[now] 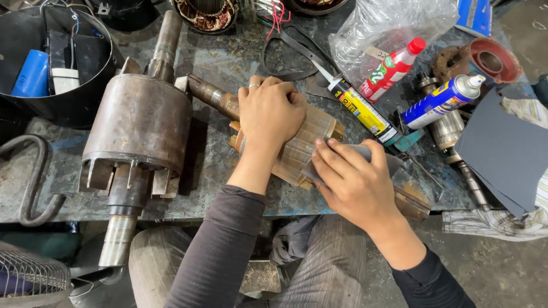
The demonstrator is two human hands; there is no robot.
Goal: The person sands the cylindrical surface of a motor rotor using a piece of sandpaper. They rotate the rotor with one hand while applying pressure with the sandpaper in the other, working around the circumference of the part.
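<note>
A brown motor rotor [311,136] with a ribbed core lies slanted on the worn metal bench [217,165], its shaft [210,94] pointing to the upper left. My left hand [271,111], a ring on one finger, is clamped over the top of the rotor. My right hand [354,182] presses a grey piece of sandpaper [388,159] against the rotor's lower right end.
A larger rusty rotor [137,122] lies to the left. A black bucket [85,102] stands at the far left. At right are a yellow-black tube [362,108], a red-capped bottle [394,68], a blue spray can [442,100], dark sandpaper sheets [505,154] and a plastic bag [388,23].
</note>
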